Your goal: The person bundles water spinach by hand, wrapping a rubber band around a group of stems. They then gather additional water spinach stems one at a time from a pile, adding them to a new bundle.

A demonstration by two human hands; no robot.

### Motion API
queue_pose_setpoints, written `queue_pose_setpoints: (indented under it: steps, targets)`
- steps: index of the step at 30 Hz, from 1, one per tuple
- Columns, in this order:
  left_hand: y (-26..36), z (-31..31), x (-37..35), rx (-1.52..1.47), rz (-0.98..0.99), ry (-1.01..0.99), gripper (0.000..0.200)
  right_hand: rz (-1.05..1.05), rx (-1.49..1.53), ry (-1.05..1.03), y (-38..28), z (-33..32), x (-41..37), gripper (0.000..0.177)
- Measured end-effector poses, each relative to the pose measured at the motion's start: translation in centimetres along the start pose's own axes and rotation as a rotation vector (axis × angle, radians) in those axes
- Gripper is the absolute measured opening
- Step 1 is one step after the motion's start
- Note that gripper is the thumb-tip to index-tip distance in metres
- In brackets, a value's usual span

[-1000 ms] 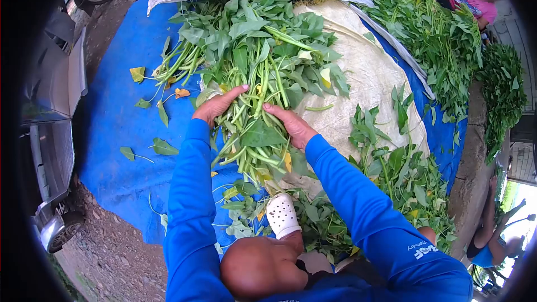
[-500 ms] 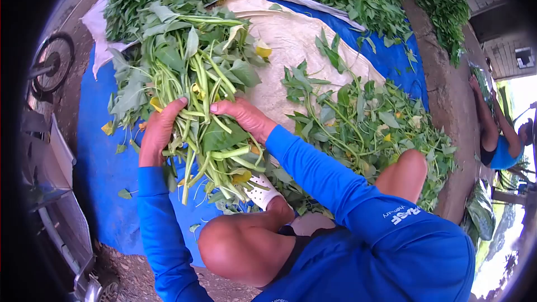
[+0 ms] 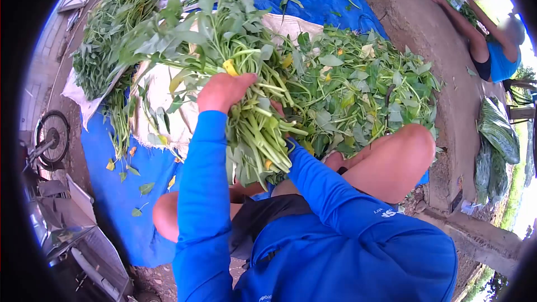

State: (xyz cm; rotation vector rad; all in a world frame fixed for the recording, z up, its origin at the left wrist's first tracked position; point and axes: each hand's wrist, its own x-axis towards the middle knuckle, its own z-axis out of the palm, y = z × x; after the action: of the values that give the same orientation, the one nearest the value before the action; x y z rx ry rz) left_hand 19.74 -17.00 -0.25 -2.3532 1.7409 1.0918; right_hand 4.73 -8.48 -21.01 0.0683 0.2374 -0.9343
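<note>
A thick bundle of leafy greens (image 3: 260, 128) is held in front of me, its pale cut stems pointing down to the right and its leaves fanning up and left. My left hand (image 3: 224, 90) is closed around the upper side of the bundle, thumb across the stems. Behind the stems, my right hand (image 3: 278, 108) is mostly hidden; the little that shows presses against the bundle from the right. A few yellow leaves (image 3: 230, 67) show among the green ones. To the right of the bundle spreads a loose heap of greens (image 3: 358, 95).
A blue tarp (image 3: 120, 190) and a pale sheet (image 3: 159, 98) lie on the ground. More greens (image 3: 106, 50) are piled at the left and back. A wheel (image 3: 51, 140) stands at left. At right, another person (image 3: 503, 56) sits near wrapped green bundles (image 3: 497, 134).
The bundle has moved to the right across my body, and its leaves now fan further up and left. My right hand has gone behind the stems. The view has shifted too.
</note>
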Motion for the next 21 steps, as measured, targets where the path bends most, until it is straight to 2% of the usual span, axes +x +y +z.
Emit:
queue_pose_setpoints:
  steps: [2, 3, 5, 8, 10, 12, 13, 14, 16, 19, 21]
  targets:
    - [5.6, 6.5, 1.1, 0.079, -0.009, 0.000, 0.110, -0.045, -0.029, 0.087, -2.2, -1.7, -3.4, 0.057]
    - [7.9, 9.2, 1.6, 0.045, 0.015, -0.086, 0.121, -0.062, -0.060, 0.128, -3.1, -2.1, -5.1, 0.057]
    - [12.4, 14.4, 1.8, 0.051, 0.156, -0.081, 0.123, -0.082, -0.143, 0.199, -4.7, -2.4, -7.8, 0.056]
    - [18.2, 19.8, 2.9, -0.070, 0.305, -0.370, 0.129, -0.105, -0.370, 0.302, -6.4, -1.6, -11.3, 0.054]
    - [20.3, 24.0, 3.1, -0.126, 0.350, -0.395, 0.128, -0.107, -0.590, 0.357, -7.2, -0.4, -12.9, 0.054]
    - [21.3, 27.2, 1.3, -0.133, 0.341, -0.233, 0.125, -0.108, -0.910, 0.414, -7.5, 0.8, -14.4, 0.053]
    - [21.4, 28.0, 1.4, -0.125, 0.384, -0.269, 0.136, -0.104, -1.099, 0.433, -7.4, 1.2, -15.0, 0.052]
    - [21.3, 28.8, 1.6, -0.115, 0.403, -0.245, 0.136, -0.097, -1.297, 0.445, -7.1, 1.6, -15.5, 0.052]
    - [21.5, 27.6, 0.3, -0.103, 0.444, -0.198, 0.135, -0.048, -1.757, 0.442, -6.0, 2.2, -16.8, 0.051]
    - [22.7, 21.8, -2.7, -0.034, 0.494, -0.322, 0.122, 0.182, -2.251, 0.308, -3.9, 3.4, -18.9, 0.050]
    - [22.2, 16.2, -3.7, -0.076, 0.758, -0.335, 0.109, 0.452, -2.408, 0.058, -3.4, 6.3, -19.9, 0.050]
